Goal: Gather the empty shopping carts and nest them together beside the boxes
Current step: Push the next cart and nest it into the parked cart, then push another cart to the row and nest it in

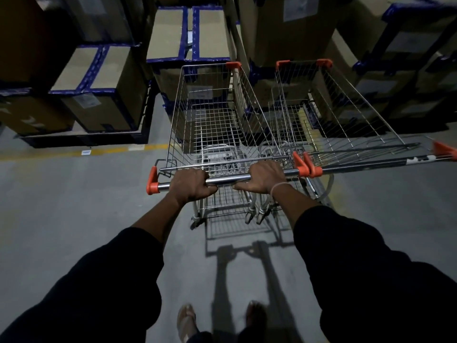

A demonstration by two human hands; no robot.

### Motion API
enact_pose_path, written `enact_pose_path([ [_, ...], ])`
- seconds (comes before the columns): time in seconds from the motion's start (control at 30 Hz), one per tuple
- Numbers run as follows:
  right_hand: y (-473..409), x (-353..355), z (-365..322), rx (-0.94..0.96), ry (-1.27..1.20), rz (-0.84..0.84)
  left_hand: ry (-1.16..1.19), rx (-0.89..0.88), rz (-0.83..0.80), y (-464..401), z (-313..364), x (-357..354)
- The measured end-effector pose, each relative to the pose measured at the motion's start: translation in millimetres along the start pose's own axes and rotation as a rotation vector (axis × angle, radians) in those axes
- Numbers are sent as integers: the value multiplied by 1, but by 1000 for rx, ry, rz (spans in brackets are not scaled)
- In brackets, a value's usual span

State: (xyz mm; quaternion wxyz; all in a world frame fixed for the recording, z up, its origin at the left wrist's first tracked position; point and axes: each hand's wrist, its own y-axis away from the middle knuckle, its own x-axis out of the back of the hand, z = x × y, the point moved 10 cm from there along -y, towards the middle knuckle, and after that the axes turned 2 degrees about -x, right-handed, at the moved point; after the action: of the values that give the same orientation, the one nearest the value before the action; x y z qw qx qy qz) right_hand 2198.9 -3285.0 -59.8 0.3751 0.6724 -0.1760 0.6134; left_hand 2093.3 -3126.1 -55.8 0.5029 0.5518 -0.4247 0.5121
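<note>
An empty wire shopping cart (212, 115) with orange corner caps stands straight ahead of me, its front close to the stacked boxes. My left hand (191, 185) grips its chrome handle bar (228, 179) left of centre. My right hand (263, 178) grips the same bar right of centre, a thin band on the wrist. A second empty cart (346, 115) stands directly to the right, side by side with the first, its handle ends touching or nearly touching the first cart's handle.
Cardboard boxes with blue tape (106, 87) are stacked on a dark pallet at the left, and taller boxes (291, 33) rise behind both carts. A yellow floor line (99, 151) runs along the pallet. Grey concrete floor lies around my feet (186, 323).
</note>
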Motion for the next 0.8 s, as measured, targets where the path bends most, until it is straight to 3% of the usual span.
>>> enact_pose_path([
  [0.43, 12, 5, -10, 38, -43, 41, 73, 105, 124, 38, 0, 6],
  [0.63, 35, 14, -31, 82, -174, 18, 199, 89, 281, 101, -8, 21],
  [0.8, 40, 23, -85, 204, -224, 69, 250, 222, 178, 164, -41, 2],
])
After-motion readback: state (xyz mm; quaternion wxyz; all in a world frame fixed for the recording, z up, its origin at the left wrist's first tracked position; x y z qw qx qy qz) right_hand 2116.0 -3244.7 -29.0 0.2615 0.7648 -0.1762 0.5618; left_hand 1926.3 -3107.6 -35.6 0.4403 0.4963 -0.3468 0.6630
